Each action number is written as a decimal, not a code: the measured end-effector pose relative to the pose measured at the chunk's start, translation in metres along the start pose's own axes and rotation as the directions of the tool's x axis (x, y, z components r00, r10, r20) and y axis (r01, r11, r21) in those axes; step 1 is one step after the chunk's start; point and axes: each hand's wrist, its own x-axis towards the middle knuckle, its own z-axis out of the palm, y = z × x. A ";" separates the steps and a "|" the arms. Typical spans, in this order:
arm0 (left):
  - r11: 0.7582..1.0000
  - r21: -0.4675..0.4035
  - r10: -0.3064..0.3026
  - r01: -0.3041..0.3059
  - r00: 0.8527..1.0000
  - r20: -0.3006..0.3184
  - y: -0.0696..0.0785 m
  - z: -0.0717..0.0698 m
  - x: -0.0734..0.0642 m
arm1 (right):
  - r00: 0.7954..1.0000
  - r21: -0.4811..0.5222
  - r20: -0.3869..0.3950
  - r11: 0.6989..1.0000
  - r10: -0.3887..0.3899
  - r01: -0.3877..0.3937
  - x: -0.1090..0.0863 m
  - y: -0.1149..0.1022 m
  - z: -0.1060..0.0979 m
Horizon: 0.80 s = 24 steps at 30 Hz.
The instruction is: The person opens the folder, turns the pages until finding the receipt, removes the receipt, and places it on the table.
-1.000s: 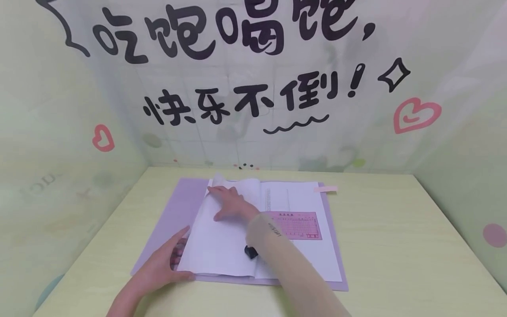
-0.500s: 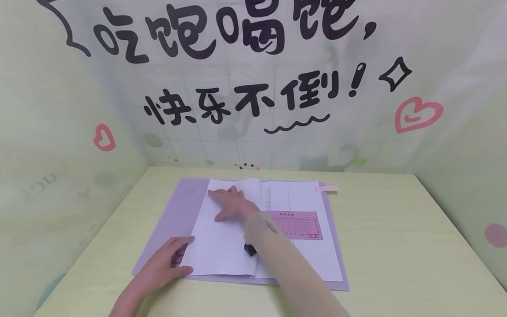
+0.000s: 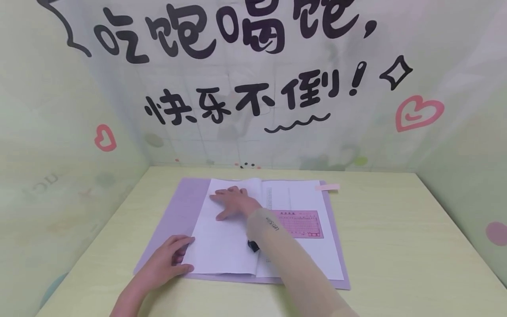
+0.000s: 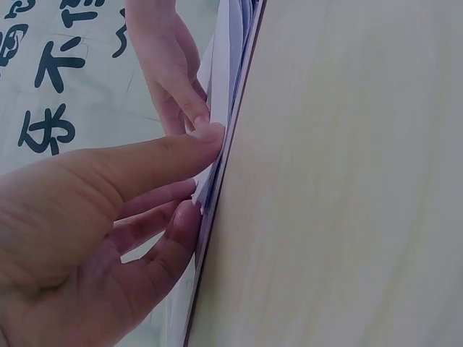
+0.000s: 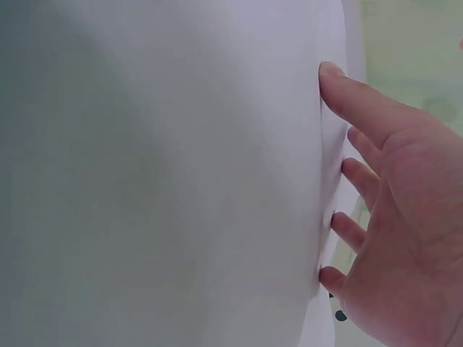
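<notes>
A folder with a pale purple cover (image 3: 176, 215) lies spread on the table with white pages inside. My right hand (image 3: 233, 203) rests on the upper part of the left white page (image 3: 222, 246), fingers spread. In the right wrist view, the fingertips (image 5: 333, 70) touch this white sheet. My left hand (image 3: 160, 264) is at the page's lower left corner. Its thumb touches the lower edge and its fingers lie along the left edge, partly bent. In the left wrist view, the left thumb (image 4: 206, 137) rests against the layered page edges (image 4: 230, 65).
A pink printed slip (image 3: 303, 224) lies on the right page (image 3: 317, 259), partly behind the right sleeve (image 3: 293, 259). A pale pink tab (image 3: 328, 187) sticks out at the upper right. Pale wood table (image 3: 396, 246) surrounds the folder. A printed curtain (image 3: 253, 145) hangs behind.
The left page's raised upper left corner has come down flat. My left fingers have shifted slightly onto the page edge, and my right fingers have spread a little.
</notes>
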 end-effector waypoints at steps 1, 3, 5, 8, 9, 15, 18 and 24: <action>1.000 0.004 -0.001 0.001 1.000 0.003 0.000 0.000 0.000 | 1.000 -0.002 0.008 1.000 0.001 -0.001 0.000 0.000 0.000; 1.000 0.021 0.000 0.000 1.000 0.004 0.001 0.000 0.001 | 1.000 -0.001 0.023 1.000 0.007 -0.007 0.001 -0.001 -0.002; 0.999 0.032 0.008 -0.008 1.000 0.007 0.001 0.000 0.001 | 0.999 0.015 0.033 1.000 0.024 -0.025 0.001 -0.001 -0.003; 0.999 0.045 0.014 -0.014 1.000 0.010 0.002 0.000 0.001 | 0.998 0.050 0.036 0.997 0.061 -0.062 0.001 -0.003 -0.006; 0.999 0.047 0.014 -0.014 1.000 0.010 0.002 -0.001 0.001 | 0.997 0.062 0.037 0.995 0.072 -0.074 0.001 -0.004 -0.007; 0.999 0.045 0.017 -0.018 1.000 0.011 0.003 0.000 0.001 | 0.996 0.062 0.042 0.995 0.081 -0.083 -0.001 -0.005 -0.008; 0.999 0.034 0.017 -0.017 1.000 0.009 0.002 0.000 0.002 | 0.996 0.047 0.043 0.996 0.075 -0.077 -0.001 -0.004 -0.008; 0.999 0.038 0.025 -0.025 1.000 0.004 0.000 0.000 0.002 | 0.998 0.024 0.040 0.999 0.042 -0.043 0.000 -0.003 -0.009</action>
